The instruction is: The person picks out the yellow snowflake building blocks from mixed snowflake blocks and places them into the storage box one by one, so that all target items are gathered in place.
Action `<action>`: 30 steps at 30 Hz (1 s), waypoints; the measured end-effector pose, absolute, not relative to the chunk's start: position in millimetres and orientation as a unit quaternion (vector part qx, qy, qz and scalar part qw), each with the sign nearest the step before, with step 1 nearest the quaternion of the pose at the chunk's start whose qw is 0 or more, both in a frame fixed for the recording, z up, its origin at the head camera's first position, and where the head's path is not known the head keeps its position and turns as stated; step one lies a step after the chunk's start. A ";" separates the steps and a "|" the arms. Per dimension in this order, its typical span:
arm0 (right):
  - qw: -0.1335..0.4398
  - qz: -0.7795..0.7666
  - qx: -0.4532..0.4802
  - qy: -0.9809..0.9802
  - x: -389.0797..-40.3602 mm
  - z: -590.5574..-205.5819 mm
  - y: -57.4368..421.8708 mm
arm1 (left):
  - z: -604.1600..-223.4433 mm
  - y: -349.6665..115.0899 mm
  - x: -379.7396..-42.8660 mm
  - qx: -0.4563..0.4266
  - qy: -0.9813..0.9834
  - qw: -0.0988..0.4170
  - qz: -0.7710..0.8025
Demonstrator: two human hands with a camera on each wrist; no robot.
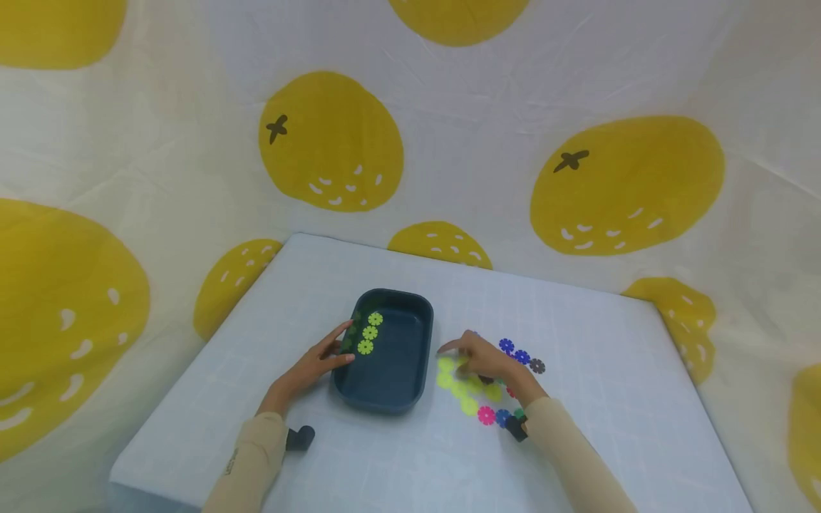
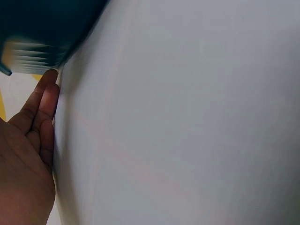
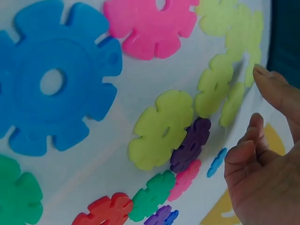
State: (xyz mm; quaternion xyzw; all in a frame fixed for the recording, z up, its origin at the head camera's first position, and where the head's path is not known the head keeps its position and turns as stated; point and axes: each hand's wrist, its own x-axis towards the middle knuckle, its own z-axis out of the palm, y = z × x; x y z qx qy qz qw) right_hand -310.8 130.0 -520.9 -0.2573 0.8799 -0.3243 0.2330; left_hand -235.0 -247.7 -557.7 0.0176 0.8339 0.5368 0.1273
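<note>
A dark blue tray [image 1: 394,377] stands on the table, with three yellow-green snowflake discs [image 1: 370,333] in a row along its left side. My left hand [image 1: 314,367] rests against the tray's left rim, its fingers fairly straight in the left wrist view. Right of the tray, my right hand [image 1: 484,358] hovers over a spread of yellow-green discs [image 1: 459,389]. Its index finger stretches toward the tray. In the right wrist view the other visible fingers are loosely bent, and I see nothing between them.
Around the yellow-green pile lie a pink disc [image 1: 486,415], dark blue discs [image 1: 507,346], a dark brown-grey disc [image 1: 537,365] and a green disc [image 3: 152,196]. A white cloth [image 1: 564,313] covers the table. Behind it hangs a sheet [image 1: 468,157] printed with yellow fruit.
</note>
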 end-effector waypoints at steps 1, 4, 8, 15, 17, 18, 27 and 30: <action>0.238 -0.322 -0.258 0.879 -312.0 -521.9 129.4 | -557.6 -247.1 -234.9 0.017 0.834 0.127 0.537; 0.245 -0.310 -0.264 0.880 -315.6 -525.4 127.6 | -557.3 -245.3 -234.4 0.014 0.833 0.125 0.539; 0.236 -0.292 -0.276 0.885 -320.6 -530.8 126.3 | -557.9 -244.2 -234.3 0.010 0.833 0.125 0.539; 0.227 -0.291 -0.279 0.886 -327.1 -532.9 126.3 | -557.4 -245.1 -234.8 0.012 0.835 0.123 0.537; 0.231 -0.297 -0.272 0.886 -326.9 -531.6 126.2 | -557.1 -245.4 -234.8 0.014 0.835 0.121 0.536; 0.234 -0.298 -0.266 0.886 -326.5 -530.9 126.2 | -557.0 -245.6 -234.8 0.014 0.836 0.121 0.536; 0.255 -0.287 -0.211 0.899 -317.4 -527.8 123.8 | -558.1 -245.8 -234.9 0.014 0.834 0.123 0.538; 0.258 -0.294 -0.208 0.897 -314.5 -528.8 122.4 | -558.3 -245.4 -234.4 0.012 0.833 0.124 0.538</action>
